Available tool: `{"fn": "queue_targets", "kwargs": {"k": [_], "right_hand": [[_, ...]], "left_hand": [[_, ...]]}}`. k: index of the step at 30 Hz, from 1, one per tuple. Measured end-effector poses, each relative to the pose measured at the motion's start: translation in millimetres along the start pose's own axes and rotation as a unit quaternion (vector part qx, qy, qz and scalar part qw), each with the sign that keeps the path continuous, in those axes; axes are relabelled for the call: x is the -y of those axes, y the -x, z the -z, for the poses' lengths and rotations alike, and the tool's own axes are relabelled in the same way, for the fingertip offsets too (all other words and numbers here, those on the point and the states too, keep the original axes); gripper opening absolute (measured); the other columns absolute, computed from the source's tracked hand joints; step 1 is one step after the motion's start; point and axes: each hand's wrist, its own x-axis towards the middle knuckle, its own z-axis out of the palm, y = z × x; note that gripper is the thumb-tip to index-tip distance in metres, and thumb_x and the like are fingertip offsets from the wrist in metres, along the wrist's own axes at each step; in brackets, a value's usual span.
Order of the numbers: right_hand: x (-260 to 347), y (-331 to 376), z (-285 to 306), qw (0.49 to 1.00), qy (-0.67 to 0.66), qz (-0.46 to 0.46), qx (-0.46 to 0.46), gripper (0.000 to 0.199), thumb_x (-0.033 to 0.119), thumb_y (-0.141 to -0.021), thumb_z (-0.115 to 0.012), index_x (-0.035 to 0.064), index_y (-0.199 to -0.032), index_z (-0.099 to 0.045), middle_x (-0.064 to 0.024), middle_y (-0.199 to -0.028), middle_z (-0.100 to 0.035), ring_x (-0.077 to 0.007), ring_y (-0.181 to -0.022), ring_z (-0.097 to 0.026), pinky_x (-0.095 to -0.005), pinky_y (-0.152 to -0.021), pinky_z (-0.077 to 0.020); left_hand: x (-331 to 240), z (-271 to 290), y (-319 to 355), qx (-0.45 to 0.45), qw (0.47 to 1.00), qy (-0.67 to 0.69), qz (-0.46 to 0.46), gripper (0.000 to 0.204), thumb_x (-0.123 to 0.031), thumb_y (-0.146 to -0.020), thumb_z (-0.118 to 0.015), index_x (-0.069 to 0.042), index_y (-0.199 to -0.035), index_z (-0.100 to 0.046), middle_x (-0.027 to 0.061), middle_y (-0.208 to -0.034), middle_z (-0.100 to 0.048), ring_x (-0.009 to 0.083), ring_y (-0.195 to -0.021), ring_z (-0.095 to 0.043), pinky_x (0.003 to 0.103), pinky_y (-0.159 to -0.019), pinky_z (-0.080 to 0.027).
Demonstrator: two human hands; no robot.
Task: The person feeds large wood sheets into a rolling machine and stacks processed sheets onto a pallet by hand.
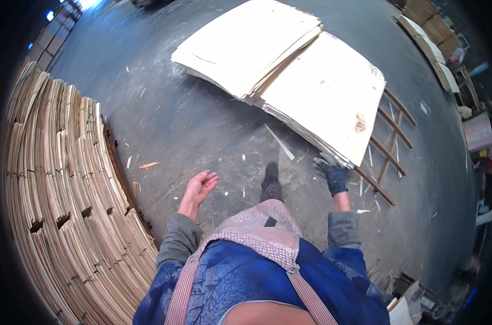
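The pale wood sheets lie flat in 2 broad piles, the farther pile [251, 43] up and to the left and the nearer pile [332, 97] beside it, partly overlapped along the border between them. Bars of a wooden frame [375, 187] stick out bare past the nearer pile's right side. As far as can be judged, the laying flat of these sheets is done in the main, while the squaring is not: the edges step in and out, and no tie shows round either pile. How many sheets are left to handle cannot be told. At the far left, a long stack of bundles [67, 162] stands apart, with thin ties on some of them. The right hand [327, 169], in a dark glove, is at the nearer pile's lower corner, its fingers reaching toward the edge; whether they touch or pinch a sheet cannot be told. The left hand [201, 188], bare and empty, hangs over the floor [164, 124] with its fingers loosely curled and parted from the thumb; both piles lie ahead of it and to its right, well apart from it. A pale wood strip [280, 142] lies between the left hand and the nearer pile.
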Motion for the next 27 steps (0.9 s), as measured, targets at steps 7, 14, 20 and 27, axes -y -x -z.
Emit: {"fn": "queue_targets", "kwargs": {"k": [7,14,20,27], "right_hand": [[4,-211,-73,0.976,-0.13,-0.156,0.082,0.04,0.015,-0.082,-0.052,0.003,-0.118,-0.04,-0.0155,-0.105,-0.055,-0.0277,-0.092,-0.057,-0.0373,-0.077,-0.0491],[-27,-397,-49,0.955,-0.173,-0.24,0.029,0.039,0.02,-0.083,-0.05,0.0037,-0.118,-0.042,-0.0142,-0.106,-0.056,-0.0272,-0.094,-0.056,-0.0384,-0.079,-0.0474],[-44,-500,-56,0.963,-0.076,-0.26,0.004,0.035,0.017,-0.087,-0.043,0.0026,-0.119,-0.041,-0.0122,-0.108,-0.055,-0.0247,-0.096,-0.056,-0.0348,-0.081,-0.0462],[-35,-640,-129,0.935,-0.251,-0.252,0.018,0.035,0.006,-0.083,-0.046,-0.0002,-0.117,-0.04,-0.018,-0.11,-0.05,-0.0284,-0.097,-0.055,-0.0341,-0.081,-0.0472]], "left_hand": [[-82,-81,-175,0.01,0.998,0.055,-0.001,0.04,-0.009,-0.087,-0.04,0.008,-0.122,-0.031,0.0245,-0.114,-0.045,0.0319,-0.102,-0.05,0.038,-0.086,-0.045],[-138,-169,-485,-0.043,0.997,-0.017,0.067,0.038,-0.012,-0.086,-0.044,0.004,-0.12,-0.035,0.0204,-0.117,-0.045,0.0286,-0.103,-0.049,0.037,-0.087,-0.044],[-131,-193,-682,-0.184,0.981,-0.03,0.058,0.038,-0.011,-0.08,-0.053,0.0,-0.115,-0.041,0.0125,-0.106,-0.05,0.0245,-0.092,-0.052,0.034,-0.08,-0.043],[-153,-220,-696,-0.163,0.974,0.125,0.092,0.038,-0.01,-0.082,-0.052,0.002,-0.116,-0.04,0.0145,-0.111,-0.05,0.0261,-0.101,-0.05,0.038,-0.086,-0.041]]}}
